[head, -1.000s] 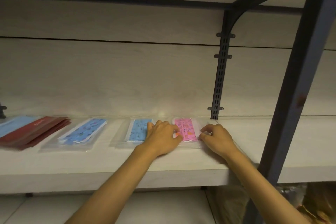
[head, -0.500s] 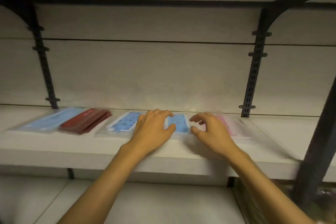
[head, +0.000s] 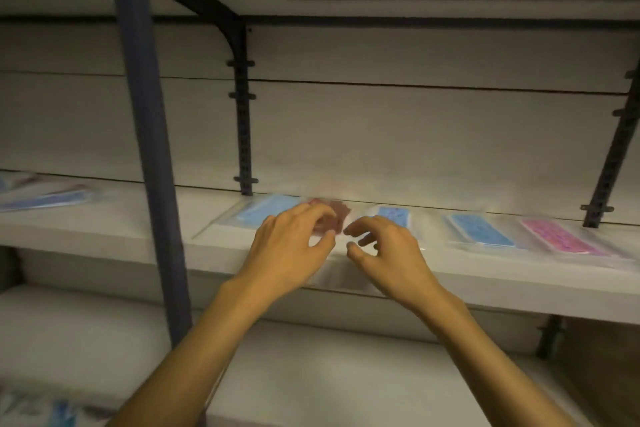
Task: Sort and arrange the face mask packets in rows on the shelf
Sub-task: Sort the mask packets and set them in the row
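Hands (head: 343,246) over (maybe touching) red packet (head: 330,218)

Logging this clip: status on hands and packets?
Left hand and right hand open, hovering at red packet. Blue packet and pink packet in row, right. Nothing blocking.

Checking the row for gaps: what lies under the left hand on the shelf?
Under the left hand dark red mask packets show past the fingers, blurred. Their near part and count are covered. A light blue packet lies beside it.

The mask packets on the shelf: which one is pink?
The pink packet, farthest right in the row; beside it lie blue ones, and a dark red packet sits between the hands.
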`<state>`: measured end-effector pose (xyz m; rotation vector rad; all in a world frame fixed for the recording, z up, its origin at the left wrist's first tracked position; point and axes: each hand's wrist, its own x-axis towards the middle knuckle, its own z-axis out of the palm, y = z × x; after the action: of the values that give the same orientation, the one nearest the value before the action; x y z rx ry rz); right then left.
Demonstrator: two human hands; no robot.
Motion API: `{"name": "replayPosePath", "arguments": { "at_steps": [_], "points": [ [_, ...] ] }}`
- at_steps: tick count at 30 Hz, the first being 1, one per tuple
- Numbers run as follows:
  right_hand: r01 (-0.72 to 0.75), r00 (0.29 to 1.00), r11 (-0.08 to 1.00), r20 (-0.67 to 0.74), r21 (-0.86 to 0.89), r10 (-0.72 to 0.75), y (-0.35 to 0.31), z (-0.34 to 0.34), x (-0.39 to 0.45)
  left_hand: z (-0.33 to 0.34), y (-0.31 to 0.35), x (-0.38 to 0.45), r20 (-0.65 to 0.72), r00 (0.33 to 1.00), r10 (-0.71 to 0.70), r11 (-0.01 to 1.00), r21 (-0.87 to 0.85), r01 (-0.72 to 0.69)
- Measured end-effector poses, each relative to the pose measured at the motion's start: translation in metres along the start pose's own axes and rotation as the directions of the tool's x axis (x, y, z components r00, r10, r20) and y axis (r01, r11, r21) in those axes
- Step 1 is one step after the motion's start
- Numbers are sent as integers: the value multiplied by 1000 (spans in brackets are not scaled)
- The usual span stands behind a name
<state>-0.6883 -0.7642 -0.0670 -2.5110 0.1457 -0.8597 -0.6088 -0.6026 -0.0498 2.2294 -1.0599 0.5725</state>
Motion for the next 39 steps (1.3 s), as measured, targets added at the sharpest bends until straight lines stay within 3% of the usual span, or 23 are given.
{"name": "replayPosePath", "arguments": {
  "at_steps": [9, 20, 30, 34, 39],
  "points": [
    [100, 995, 994, 21, 40, -101, -136, 96, 22, -98, -124, -50, -48, 994, -94, 994, 44, 96],
    [254, 962, 962, 79, 104, -262, -251, 236, 78, -170, -302, -54, -138, 986, -91, 993, 61, 101],
    [183, 975, 981, 139, -58, -173, -310, 341, 175, -220, -458, -16, -37, 992, -124, 979, 160, 128],
    [127, 980, 989, 162, -78, -113, -325, 374, 199, -242, -528, -10, 8, 974, -227, 957, 186, 222],
    [64, 981, 992, 191, -105, -43, -347, 409, 223, -266, -602, 2, 28, 935, -354, 882, 342, 324]
  ]
}}
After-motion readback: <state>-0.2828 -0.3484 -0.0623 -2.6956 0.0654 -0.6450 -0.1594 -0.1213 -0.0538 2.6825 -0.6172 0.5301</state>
